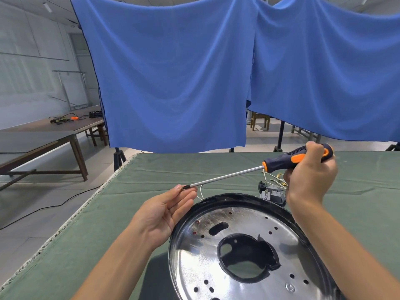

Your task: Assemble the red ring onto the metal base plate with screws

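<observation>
A round shiny metal base plate (240, 276) with a black rim, several holes and a dark central opening lies on the green table cloth in front of me. My right hand (309, 176) grips the dark blue and orange handle of a screwdriver (296, 158), whose long steel shaft slants down to the left. My left hand (166, 211) is palm up, and its thumb and fingertips pinch a small dark screw (184, 187) at the screwdriver tip. No red ring shows, apart from red glimpsed through a few plate holes.
A grey switch block (273, 194) with white wires and brass terminals lies beyond the plate. The green-covered table (112, 224) ends at the left edge. Blue curtains (173, 79) hang behind. Brown benches (43, 135) with cables stand far left.
</observation>
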{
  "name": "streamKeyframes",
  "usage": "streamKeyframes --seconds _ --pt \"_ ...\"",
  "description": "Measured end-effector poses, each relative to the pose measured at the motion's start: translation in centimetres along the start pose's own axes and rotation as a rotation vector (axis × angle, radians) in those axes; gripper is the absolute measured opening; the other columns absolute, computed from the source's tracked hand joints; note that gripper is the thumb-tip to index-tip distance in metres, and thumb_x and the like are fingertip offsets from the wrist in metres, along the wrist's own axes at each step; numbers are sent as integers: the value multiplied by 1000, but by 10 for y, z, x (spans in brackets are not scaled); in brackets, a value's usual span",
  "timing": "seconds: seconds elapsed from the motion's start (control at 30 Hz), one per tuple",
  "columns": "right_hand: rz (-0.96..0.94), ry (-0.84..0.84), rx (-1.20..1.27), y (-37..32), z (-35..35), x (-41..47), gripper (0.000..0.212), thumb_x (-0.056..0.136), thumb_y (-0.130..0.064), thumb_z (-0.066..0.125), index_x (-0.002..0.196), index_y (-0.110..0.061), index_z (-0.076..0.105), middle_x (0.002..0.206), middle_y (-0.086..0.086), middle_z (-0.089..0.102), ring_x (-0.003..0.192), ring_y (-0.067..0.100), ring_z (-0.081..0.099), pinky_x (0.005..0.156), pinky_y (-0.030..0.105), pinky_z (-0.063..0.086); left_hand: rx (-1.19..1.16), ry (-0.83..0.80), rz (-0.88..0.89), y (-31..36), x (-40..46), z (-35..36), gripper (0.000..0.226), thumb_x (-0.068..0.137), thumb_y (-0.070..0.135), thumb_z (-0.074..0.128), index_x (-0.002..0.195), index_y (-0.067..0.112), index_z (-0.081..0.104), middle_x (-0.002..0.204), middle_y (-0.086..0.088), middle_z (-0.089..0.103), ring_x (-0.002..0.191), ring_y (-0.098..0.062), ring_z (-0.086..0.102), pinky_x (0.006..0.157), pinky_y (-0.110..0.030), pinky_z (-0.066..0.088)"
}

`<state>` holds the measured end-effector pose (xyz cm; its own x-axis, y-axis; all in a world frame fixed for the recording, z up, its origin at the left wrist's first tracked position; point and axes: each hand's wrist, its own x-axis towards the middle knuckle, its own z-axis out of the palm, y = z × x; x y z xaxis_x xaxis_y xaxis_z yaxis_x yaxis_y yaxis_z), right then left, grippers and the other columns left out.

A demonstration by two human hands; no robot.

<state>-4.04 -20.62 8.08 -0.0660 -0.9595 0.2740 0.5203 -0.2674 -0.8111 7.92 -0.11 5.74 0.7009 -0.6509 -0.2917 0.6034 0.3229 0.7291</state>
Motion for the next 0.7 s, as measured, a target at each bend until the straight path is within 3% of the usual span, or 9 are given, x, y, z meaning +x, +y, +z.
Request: streamKeyframes --seconds 0.23,0.43,0.53,0.6,0.7 --pt "-40 -59 64 -3 -1 -8 15 79 -28 51 73 -18 41 41 -14 44 35 7 38 36 14 29 -40 33 48 -1 0 2 15 92 3 53 82 -5 61 71 -20 71 58 -22 72 46 -24 56" --pt "-73 -146 90 -9 2 -17 27 81 -29 60 67 -20 39 50 6 58 28 21 44 34 16 30 -61 31 164 0 2 2 20 93 4 53 78 -6 62 70 -19 72 60 -22 72 47 -23 56" --pt "-56 -201 163 -15 7 -20 31 83 -22 66 66 -21 40 46 0 58 30 16 48 34 15 29 -11 46 129 -7 4 2 17 93 4 53 82 -5 62 71 -17 72 58 -20 71 45 -22 55" --pt "-25 -228 169 -18 11 -22 26 82 -23 69 72 -18 46 53 3 65 35 14 52 34 16 32 77 79 124 -8 6 1 15 93 5 54 82 -2 62 65 -11 71 46 -12 65 38 -17 49" --pt "-8 -202 176 -20 14 -23 23 84 -22 67 77 -16 46 55 5 67 41 16 58 35 15 31 245 113 132 -5 9 -3 14 92 10 57 85 2 66 49 2 54 32 -4 34 28 -13 25"
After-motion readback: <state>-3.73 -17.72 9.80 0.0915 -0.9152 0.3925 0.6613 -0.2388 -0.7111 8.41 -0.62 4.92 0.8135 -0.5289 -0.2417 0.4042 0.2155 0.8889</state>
